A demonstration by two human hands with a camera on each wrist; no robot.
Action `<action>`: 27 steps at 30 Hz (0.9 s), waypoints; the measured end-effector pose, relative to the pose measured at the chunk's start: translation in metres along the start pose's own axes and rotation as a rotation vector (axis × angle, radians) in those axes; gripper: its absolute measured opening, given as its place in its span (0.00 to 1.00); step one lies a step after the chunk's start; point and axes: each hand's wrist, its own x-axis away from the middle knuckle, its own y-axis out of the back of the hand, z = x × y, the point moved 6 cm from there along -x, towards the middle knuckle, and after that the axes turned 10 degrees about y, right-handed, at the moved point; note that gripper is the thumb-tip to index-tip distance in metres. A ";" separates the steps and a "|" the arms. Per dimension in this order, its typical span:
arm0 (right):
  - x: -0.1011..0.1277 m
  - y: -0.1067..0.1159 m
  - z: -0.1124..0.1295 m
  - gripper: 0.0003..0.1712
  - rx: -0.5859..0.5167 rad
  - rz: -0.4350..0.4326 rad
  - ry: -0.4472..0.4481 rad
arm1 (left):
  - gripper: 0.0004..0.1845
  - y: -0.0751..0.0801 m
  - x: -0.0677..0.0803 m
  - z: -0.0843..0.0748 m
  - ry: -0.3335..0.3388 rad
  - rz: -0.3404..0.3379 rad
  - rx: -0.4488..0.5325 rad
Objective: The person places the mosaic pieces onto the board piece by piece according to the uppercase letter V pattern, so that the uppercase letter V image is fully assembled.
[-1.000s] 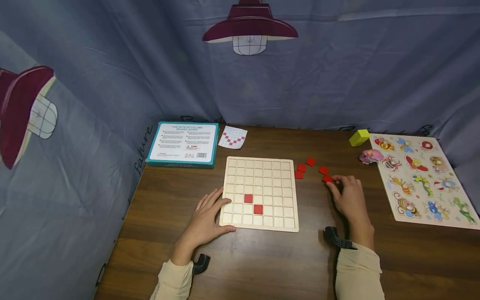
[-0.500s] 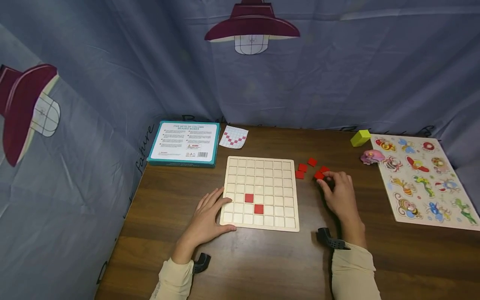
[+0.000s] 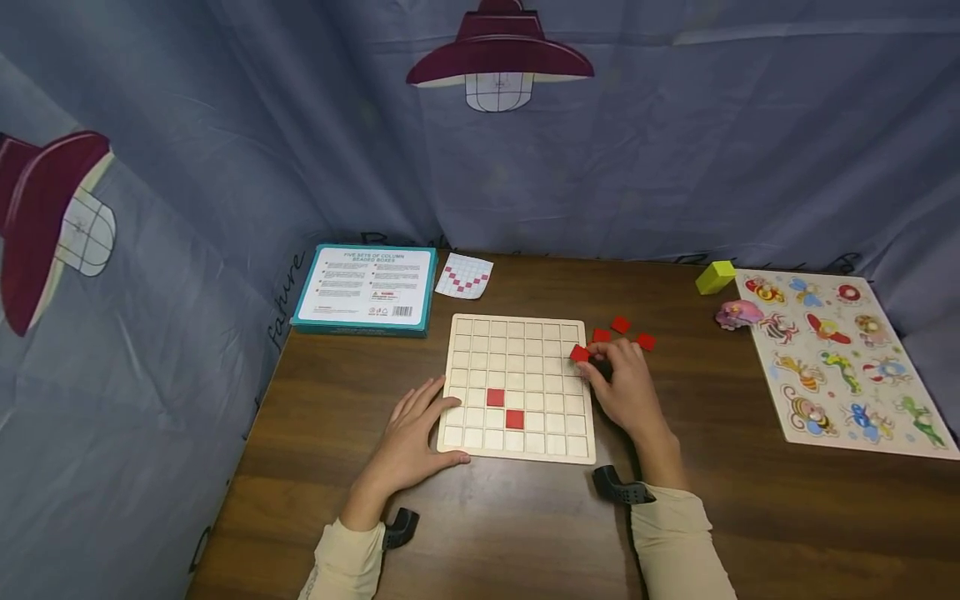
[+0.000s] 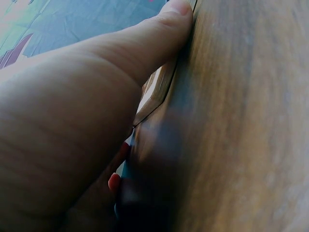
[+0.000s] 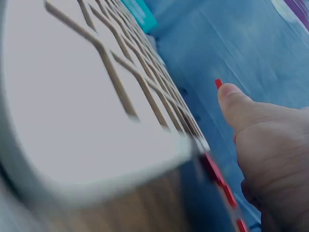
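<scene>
Head: right hand (image 3: 626, 392) pinches red tile (image 3: 579, 353)

Makeshift play corner, wooden table (image 3: 510, 525), lamp-printed blue fabric backdrop (image 3: 675, 150), children's peg puzzle (image 3: 840, 358), grid board (image 3: 517, 367)

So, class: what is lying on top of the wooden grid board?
Two red tiles sit in cells of the grid board. The left hand rests on its left edge. The right hand holding a red square covers its right edge.
</scene>
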 end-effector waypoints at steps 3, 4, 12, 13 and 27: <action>-0.004 -0.010 0.014 0.18 -0.027 0.027 0.022 | 0.43 0.001 0.001 0.001 0.002 0.001 0.003; -0.005 -0.013 0.020 0.18 -0.034 0.033 0.027 | 0.43 0.001 0.000 0.001 0.002 0.002 0.003; -0.013 -0.036 0.059 0.17 -0.067 0.073 0.075 | 0.43 0.002 0.001 -0.001 0.003 0.014 0.007; -0.014 -0.039 0.064 0.17 -0.065 0.081 0.089 | 0.43 0.002 0.001 -0.001 0.002 0.014 0.006; -0.018 -0.076 0.105 0.17 0.054 0.174 0.134 | 0.42 0.004 0.004 -0.004 -0.020 0.002 0.002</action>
